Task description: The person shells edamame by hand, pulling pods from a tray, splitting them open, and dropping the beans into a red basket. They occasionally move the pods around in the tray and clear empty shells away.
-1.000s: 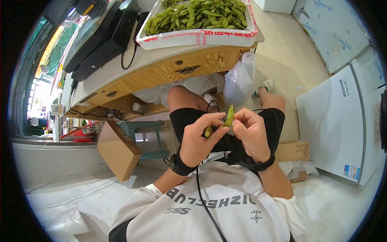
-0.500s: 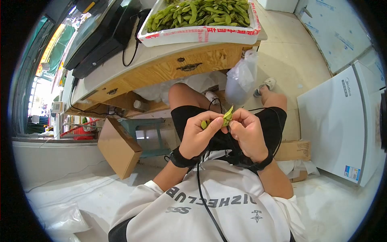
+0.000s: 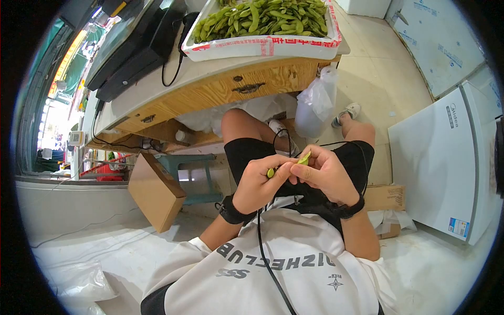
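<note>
Above my lap, my left hand (image 3: pixel 261 182) is closed, with the green end of a soybean pod (image 3: pixel 270 172) sticking out of its curled fingers. Close against it, my right hand (image 3: pixel 326 176) pinches another green soybean pod (image 3: pixel 304 158) between thumb and fingers. The thumbs almost meet, and the fingers hide most of what lies between them. Many more green pods (image 3: pixel 268 20) fill a white foam box (image 3: pixel 262 50) with red printed tape, up on the desk in front of me.
The wooden desk (image 3: pixel 210 97) carries a black machine (image 3: pixel 134 58) at left. A white bag (image 3: pixel 316 102) hangs from its right end. A cardboard box (image 3: pixel 155 191) leans by a blue-green stool (image 3: pixel 202 181) at left. A white fridge (image 3: pixel 436 163) stands at right. A black cable (image 3: pixel 262 252) runs down my shirt.
My right hand has turned, its thumb now lying across the pod. The pod that stood upright between my hands now lies lower and more tilted. My left hand has barely moved.
</note>
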Demonstrator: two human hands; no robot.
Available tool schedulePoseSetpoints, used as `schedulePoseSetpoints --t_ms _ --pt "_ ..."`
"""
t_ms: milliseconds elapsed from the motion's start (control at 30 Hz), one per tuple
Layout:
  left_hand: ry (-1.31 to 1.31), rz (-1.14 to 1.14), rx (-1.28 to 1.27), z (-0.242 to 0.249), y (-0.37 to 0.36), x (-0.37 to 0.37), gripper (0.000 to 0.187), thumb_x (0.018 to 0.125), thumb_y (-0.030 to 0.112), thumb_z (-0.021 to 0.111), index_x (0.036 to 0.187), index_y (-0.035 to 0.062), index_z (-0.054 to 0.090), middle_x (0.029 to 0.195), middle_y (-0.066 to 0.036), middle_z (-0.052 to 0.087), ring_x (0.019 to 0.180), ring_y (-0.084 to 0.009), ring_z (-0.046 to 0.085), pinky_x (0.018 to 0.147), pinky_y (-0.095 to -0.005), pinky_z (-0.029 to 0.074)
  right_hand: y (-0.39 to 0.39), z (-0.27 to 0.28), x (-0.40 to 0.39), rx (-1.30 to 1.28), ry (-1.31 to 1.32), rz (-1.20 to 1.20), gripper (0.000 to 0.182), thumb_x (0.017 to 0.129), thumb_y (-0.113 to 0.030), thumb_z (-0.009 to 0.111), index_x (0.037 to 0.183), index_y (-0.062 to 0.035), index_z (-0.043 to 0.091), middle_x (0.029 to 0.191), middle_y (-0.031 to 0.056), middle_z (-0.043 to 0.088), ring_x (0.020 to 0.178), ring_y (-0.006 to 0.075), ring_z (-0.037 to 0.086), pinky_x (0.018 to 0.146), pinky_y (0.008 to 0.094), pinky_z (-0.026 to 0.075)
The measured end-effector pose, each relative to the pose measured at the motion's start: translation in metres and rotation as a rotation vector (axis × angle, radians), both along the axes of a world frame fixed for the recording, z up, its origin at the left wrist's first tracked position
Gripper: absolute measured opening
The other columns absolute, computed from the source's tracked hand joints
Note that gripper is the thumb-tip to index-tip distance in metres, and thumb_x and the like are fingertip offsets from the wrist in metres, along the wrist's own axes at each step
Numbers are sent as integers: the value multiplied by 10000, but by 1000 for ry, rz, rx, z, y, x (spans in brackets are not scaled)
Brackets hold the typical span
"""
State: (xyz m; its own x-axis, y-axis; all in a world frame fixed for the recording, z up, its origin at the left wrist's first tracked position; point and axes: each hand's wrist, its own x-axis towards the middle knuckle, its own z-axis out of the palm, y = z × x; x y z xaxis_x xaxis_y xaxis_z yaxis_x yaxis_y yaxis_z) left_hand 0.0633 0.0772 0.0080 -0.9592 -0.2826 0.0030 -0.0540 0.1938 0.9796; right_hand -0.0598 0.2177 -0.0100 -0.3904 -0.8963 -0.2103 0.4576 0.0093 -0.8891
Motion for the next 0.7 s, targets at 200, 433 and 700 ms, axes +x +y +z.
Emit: schedulePoseSetpoints --t_ms 200,433,700 --pt "-25 41 -172 8 9 6 146 931 73 568 1001 -25 651 793 -90 680 690 -127 645 605 -245 492 7 1 1 -52 -166 81 175 890 -162 659 913 -76 509 760 13 607 542 10 427 444 165 310" --pt "141 144 -684 6 15 -2 158 802 13 667 959 4 659 755 -150 645 641 -280 653 574 -312 509 0 -6 5 -34 -223 -29 78 886 -74 532 962 -57 535 765 17 586 530 29 463 430 166 343" --pt "153 229 -654 4 12 -3 132 798 29 679 927 5 659 765 -151 658 634 -271 662 563 -297 508 -1 -1 3 -96 -394 -59 157 928 -110 538 1038 -3 568 799 26 593 561 55 509 450 159 397"
